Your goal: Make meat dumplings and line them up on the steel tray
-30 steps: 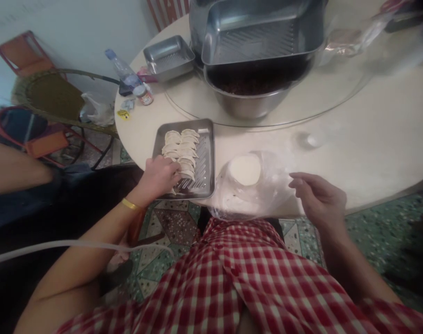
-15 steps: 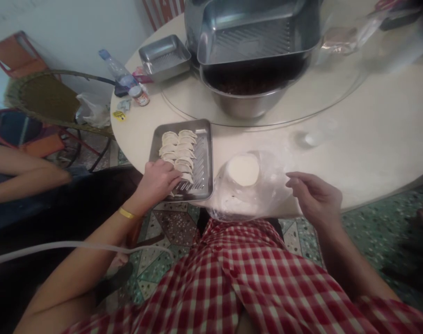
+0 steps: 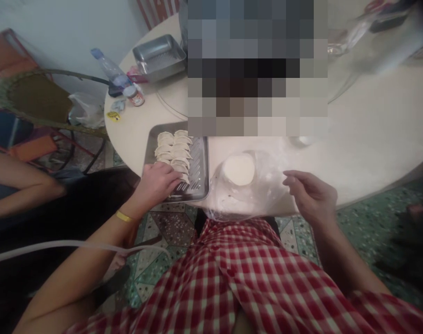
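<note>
Two rows of pale folded dumplings (image 3: 173, 150) lie in a grey metal tray (image 3: 202, 181) at the table's near left edge. My left hand (image 3: 158, 180) reaches over the tray's front left part, fingers curled down beside the front dumplings. A pale edge of a dumpling shows under the fingertips, mostly hidden by the hand. Right of the tray, a round flat dough wrapper (image 3: 240, 169) rests on a floury clear plastic sheet (image 3: 267, 185). Just beyond the sheet's right side hovers my right hand (image 3: 312, 195), thumb and fingers drawn together with nothing visible between them.
A smaller metal tray (image 3: 159, 53), a plastic bottle (image 3: 110, 69) and a lidded jar (image 3: 134, 96) stand at the back left of the round table (image 3: 364, 130). A pixelated block covers the back middle. At left are another person's arm (image 3: 23, 185) and a wicker chair (image 3: 27, 99).
The whole view has shifted slightly, so things sit a little further left. Both hands keep about the same pose and place. A pixelated block now covers the large bowl and pan.
</note>
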A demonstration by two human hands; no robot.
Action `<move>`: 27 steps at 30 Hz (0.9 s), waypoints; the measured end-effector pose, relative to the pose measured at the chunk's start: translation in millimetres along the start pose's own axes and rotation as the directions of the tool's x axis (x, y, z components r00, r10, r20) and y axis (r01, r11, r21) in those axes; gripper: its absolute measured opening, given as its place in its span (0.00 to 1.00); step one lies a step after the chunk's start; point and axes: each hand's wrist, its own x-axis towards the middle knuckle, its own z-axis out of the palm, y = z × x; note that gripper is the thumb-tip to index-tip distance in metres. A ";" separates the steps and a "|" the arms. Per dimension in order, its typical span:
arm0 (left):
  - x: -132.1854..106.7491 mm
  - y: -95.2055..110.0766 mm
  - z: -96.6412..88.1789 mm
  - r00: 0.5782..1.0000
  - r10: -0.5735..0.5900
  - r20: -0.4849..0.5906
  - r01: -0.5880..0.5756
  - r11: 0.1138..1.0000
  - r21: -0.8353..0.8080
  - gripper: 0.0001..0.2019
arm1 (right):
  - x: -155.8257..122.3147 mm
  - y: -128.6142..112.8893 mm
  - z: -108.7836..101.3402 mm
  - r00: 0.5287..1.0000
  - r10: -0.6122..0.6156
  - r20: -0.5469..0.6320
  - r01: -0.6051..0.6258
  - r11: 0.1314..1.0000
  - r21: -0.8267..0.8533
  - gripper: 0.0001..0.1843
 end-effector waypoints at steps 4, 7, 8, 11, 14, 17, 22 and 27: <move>-3.7 3.3 -5.3 0.999 -0.004 -0.054 0.004 1.000 0.009 0.14 | 3.4 -7.1 2.0 0.993 -0.119 -0.011 0.118 0.990 -0.074 0.08; 4.3 16.9 -11.0 0.988 0.035 -0.150 -0.041 0.998 -0.037 0.16 | 11.7 -14.0 11.8 0.951 -0.302 0.070 0.310 0.935 -0.170 0.08; 10.3 24.6 -13.1 0.978 0.059 -0.199 -0.072 0.995 -0.062 0.16 | 15.4 -14.9 16.5 0.926 -0.362 0.105 0.376 0.903 -0.207 0.08; 35.5 54.9 -19.6 0.950 0.151 -0.273 -0.193 0.972 -0.137 0.18 | 26.2 -14.1 30.6 0.845 -0.481 0.233 0.534 0.780 -0.325 0.10; 60.9 84.8 -21.9 0.932 0.261 -0.253 -0.304 0.940 -0.152 0.17 | 31.2 -12.5 39.0 0.816 -0.465 0.343 0.575 0.710 -0.405 0.09; 75.0 102.5 -17.2 0.925 0.334 -0.181 -0.361 0.921 -0.145 0.14 | 30.3 -10.7 40.8 0.799 -0.446 0.404 0.593 0.694 -0.408 0.07; 76.5 109.7 -9.7 0.934 0.332 -0.134 -0.349 0.929 -0.125 0.09 | 26.9 -2.9 40.1 0.782 -0.460 0.421 0.610 0.701 -0.369 0.09; 76.2 112.7 -13.7 0.944 0.306 -0.125 -0.322 0.937 -0.138 0.14 | 27.2 0.1 44.1 0.773 -0.455 0.442 0.615 0.708 -0.347 0.09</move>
